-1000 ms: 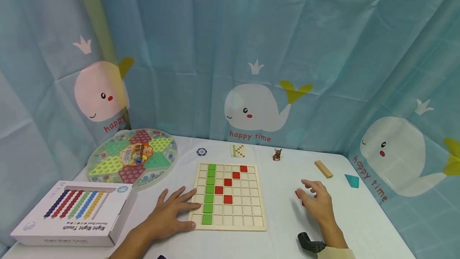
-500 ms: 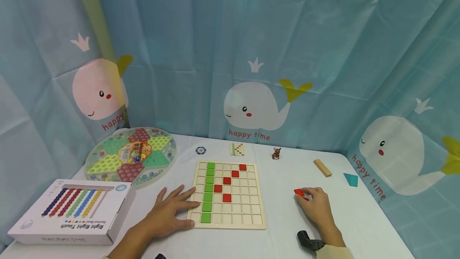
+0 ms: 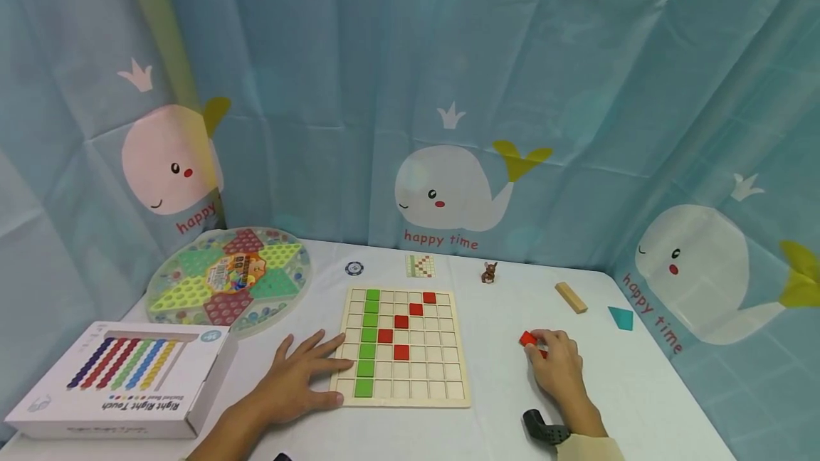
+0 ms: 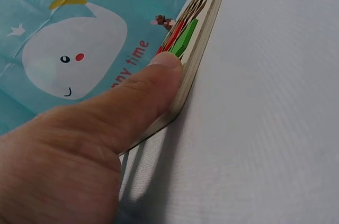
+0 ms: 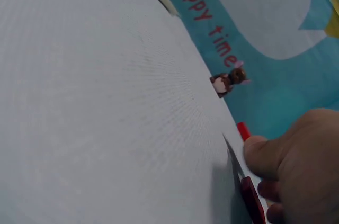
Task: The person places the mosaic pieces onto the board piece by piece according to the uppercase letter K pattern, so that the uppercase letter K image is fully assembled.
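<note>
A wooden grid board lies on the white table, with a column of green tiles and several red tiles set in its squares. My left hand is spread along the board's left edge, with fingers on the rim; in the left wrist view the thumb touches the board's corner. To the right of the board, my right hand pinches a red square tile between thumb and fingers. Another red tile lies on the table beneath that hand, partly hidden by it.
A boxed bead toy and a round Chinese checkers board stand at left. Behind the grid board lie a poker chip, a small pattern card and a mouse figurine. A wooden block and a teal piece lie at right.
My right fingers, loosely apart over the red tiles a second ago, have come together on one and lifted it slightly. The left hand has stayed at the board's edge.
</note>
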`<state>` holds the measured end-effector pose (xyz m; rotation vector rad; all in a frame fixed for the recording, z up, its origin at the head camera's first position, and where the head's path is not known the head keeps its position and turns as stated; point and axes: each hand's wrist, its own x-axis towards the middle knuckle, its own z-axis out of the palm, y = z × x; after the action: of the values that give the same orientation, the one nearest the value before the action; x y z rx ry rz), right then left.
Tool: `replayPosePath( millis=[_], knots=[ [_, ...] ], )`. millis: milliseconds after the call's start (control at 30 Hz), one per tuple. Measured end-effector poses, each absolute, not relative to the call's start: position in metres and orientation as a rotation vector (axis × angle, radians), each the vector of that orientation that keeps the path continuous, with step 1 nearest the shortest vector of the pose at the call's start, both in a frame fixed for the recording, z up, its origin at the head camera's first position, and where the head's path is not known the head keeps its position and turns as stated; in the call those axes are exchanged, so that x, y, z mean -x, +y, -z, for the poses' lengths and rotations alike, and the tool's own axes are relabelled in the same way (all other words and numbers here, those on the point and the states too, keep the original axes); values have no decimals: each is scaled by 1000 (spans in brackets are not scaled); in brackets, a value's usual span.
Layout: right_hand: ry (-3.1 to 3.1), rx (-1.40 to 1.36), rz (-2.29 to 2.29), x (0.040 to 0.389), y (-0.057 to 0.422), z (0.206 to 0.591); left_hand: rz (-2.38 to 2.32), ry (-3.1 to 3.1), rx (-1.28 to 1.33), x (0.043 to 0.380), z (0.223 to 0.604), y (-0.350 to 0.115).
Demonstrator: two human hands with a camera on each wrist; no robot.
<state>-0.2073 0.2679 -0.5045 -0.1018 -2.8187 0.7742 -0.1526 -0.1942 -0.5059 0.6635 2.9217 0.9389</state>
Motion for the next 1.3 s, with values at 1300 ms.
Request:
replayPosePath(
  millis=[1300],
  knots=[
    [-2529, -642, -1061, 173, 163, 450, -963, 2915, -666, 152, 506, -194]
  ],
)
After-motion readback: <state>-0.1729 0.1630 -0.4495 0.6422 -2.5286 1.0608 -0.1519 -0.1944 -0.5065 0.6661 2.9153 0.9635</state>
